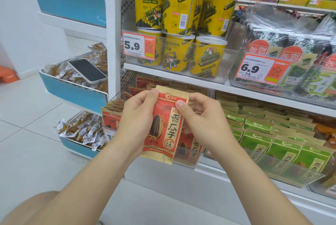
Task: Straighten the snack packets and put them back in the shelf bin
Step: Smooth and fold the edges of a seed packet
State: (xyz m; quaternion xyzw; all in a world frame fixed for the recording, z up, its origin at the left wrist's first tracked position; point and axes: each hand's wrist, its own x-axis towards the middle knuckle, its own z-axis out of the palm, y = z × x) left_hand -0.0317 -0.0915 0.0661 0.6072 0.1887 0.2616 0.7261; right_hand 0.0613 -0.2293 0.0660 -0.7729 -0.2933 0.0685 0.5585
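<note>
A red and gold sunflower-seed packet (164, 126) is held upright in front of the lower shelf. My left hand (138, 117) grips its left edge, thumb on the top corner. My right hand (201, 115) pinches its upper right edge, thumb on the front. Behind it stands the clear shelf bin (189, 159) with more red packets (111, 115) in rows, some leaning. Part of the bin is hidden by my hands.
Green seed packets (272, 143) fill the neighbouring clear bin on the right. Yellow tubs (180, 30) and seaweed packs (294, 55) sit on the shelf above. To the left, a phone (87, 70) lies on wrapped snacks in a blue bin (72, 95).
</note>
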